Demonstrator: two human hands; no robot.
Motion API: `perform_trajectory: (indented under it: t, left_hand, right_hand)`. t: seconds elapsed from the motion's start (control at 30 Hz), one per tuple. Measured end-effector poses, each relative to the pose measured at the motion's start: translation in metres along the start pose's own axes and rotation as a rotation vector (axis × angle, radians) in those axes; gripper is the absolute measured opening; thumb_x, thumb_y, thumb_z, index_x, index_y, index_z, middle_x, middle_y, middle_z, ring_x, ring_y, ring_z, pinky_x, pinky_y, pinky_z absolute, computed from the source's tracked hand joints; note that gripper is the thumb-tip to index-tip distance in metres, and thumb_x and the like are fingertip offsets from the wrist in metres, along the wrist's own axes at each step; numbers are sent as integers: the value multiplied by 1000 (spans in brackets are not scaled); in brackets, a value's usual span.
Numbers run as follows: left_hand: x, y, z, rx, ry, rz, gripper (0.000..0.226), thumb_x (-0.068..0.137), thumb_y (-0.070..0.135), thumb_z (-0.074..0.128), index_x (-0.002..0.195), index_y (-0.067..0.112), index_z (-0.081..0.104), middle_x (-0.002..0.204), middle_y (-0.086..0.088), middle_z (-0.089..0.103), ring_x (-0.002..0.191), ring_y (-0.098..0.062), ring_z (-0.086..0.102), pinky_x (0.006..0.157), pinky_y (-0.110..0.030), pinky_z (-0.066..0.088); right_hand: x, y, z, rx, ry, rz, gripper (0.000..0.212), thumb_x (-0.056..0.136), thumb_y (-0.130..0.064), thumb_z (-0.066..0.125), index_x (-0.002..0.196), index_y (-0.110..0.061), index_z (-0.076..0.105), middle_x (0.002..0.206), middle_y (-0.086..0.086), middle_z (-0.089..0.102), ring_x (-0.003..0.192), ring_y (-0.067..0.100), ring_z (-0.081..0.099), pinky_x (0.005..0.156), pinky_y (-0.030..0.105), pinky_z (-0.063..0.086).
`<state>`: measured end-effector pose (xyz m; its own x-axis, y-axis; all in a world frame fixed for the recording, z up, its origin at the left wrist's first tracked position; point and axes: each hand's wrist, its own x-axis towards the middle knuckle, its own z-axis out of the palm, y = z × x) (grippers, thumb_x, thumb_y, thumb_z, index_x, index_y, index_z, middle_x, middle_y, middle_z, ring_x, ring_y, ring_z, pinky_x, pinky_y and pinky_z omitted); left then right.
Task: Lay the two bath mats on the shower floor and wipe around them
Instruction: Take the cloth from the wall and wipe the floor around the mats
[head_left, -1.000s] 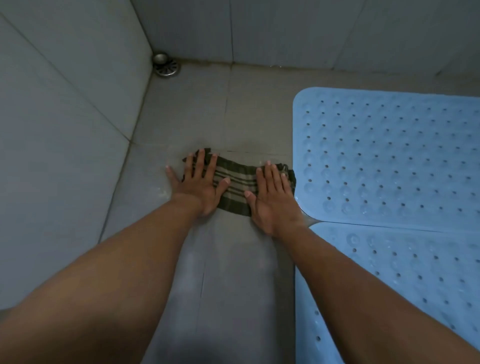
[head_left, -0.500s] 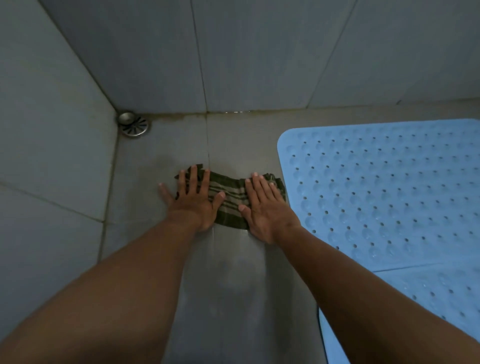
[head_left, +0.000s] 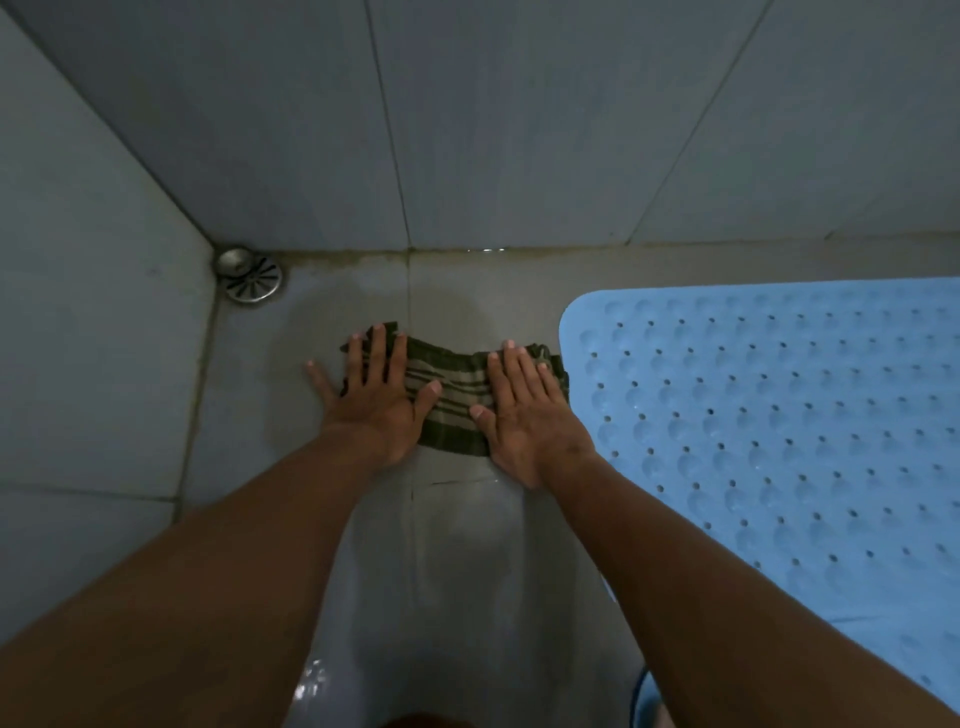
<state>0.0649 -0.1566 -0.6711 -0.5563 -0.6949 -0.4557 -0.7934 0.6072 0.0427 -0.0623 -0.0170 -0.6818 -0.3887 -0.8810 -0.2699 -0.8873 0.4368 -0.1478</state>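
Tiled walls (head_left: 519, 130) are meeting the grey shower floor (head_left: 467, 561) in a corner. A blue bath mat (head_left: 779, 415), dotted with holes, is lying flat on the floor's right side. A second blue mat (head_left: 919, 670) is adjoining its near edge at lower right. A bare strip of floor is running between the left wall and the mats. The left hand (head_left: 376, 400) and right hand (head_left: 524, 415) are pressing, fingers straight and spread, on a green striped cloth (head_left: 460, 395), whose right end is reaching the first mat's edge. A round metal drain (head_left: 250, 275) is sitting in the far-left corner.
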Motion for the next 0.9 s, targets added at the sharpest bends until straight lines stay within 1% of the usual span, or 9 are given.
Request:
perform_trajectory:
  t: [0.1,0.13,0.23,0.37,0.5,0.57,0.67,0.73,0.9]
  left_hand:
    - [19,2,-7,-12,32,-16,78,95,68,5,155,25,-18,162,2,-27,149,-22,-25,112,-70,-11]
    - [23,2,-7,-10,39,-18,78,95,68,5,156,24,-17,163,2,-26,149,-22,-25,112,-70,-11]
    - [29,2,-9,-18,43,-20,77,96,67,7,156,23,-14,163,1,-25,149,-22,-25,112,-70,-12]
    - [31,3,-14,1,14,-20,77,96,66,6,157,23,-12,162,1,-29,149,-23,-27,112,-70,-10]
    - [40,6,-19,-6,28,-11,77,95,67,4,157,24,-13,161,2,-30,148,-23,-27,113,-69,-12]
    - [44,6,-21,4,22,-14,77,95,68,3,156,25,-14,161,2,-30,148,-23,-27,113,-67,-14]
    - [47,5,-21,24,30,-6,77,95,68,5,157,25,-12,162,2,-27,150,-24,-24,113,-68,-12]
    - [53,3,-24,25,67,8,78,95,68,7,157,25,-9,164,2,-23,151,-23,-20,114,-68,-10]
    - [75,5,-38,36,77,20,78,96,68,7,158,24,-9,165,-1,-18,152,-25,-16,115,-65,-11]
  right_hand:
    - [29,12,-11,0,-8,-1,69,101,-49,1,156,-8,-9,164,15,-14,151,24,-16,123,39,-8]
    - [36,14,-13,-7,-10,-7,68,103,-48,4,156,-8,-9,164,15,-14,151,24,-16,123,40,-7]
    - [44,18,-14,-14,4,-28,73,98,-50,-1,157,-7,-6,164,15,-12,152,24,-14,123,40,-6]
    - [43,16,-15,22,25,-30,80,92,-53,-8,157,-6,-3,165,15,-8,152,25,-12,122,38,-10]
    - [57,26,-21,36,20,-43,82,90,-54,-11,156,-6,-5,165,15,-11,152,24,-14,122,37,-10]
    - [63,28,-21,28,26,-51,80,92,-54,-8,156,-6,-5,165,15,-11,152,24,-14,122,37,-10]
    - [72,31,-25,53,-6,-49,70,103,-51,7,157,-7,-7,164,14,-14,151,22,-16,122,36,-11]
    - [81,32,-30,67,-3,-34,69,105,-48,14,157,-8,-7,164,14,-15,151,22,-17,122,35,-11]
    - [103,37,-38,73,-21,2,69,105,-49,15,157,-8,-7,163,16,-19,151,25,-19,120,35,-12]
